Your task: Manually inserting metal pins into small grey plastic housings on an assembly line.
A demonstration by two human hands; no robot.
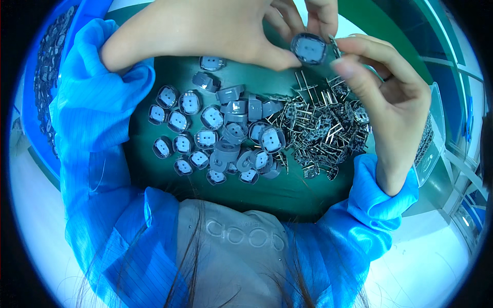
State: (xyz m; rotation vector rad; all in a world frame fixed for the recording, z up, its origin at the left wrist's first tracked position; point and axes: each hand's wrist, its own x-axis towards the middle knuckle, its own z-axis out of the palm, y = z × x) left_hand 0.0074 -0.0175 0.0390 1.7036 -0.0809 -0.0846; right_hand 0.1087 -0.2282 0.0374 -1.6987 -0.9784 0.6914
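We have the grey housing (pixel 309 49) pinched in the left hand (pixel 226 33); just right of it, the thin part (pixel 335 47), near-upright, edge-on, pinched by the nearer right hand (pixel 398 92). Contact: can't tell. Pinned-parts heap (pixel 326 131) below.

Blue sleeves (pixel 95 123) w/ thin dk stripes, loose cuffs (pixel 136 82), grey chest panel (pixel 226 277) w/ raised lettering (pixel 245 237)

The rounded grey plastic housings (pixel 212 117) are showing pale blue faces with dark dots; the small, pin-legged metal parts (pixel 328 128) are mixing black with bright silver. The smooth work surface (pixel 257 197) is gleaming deep green, while the loose bright-blue cloth sleeves (pixel 92 120) are carrying fine dark pinstripes.
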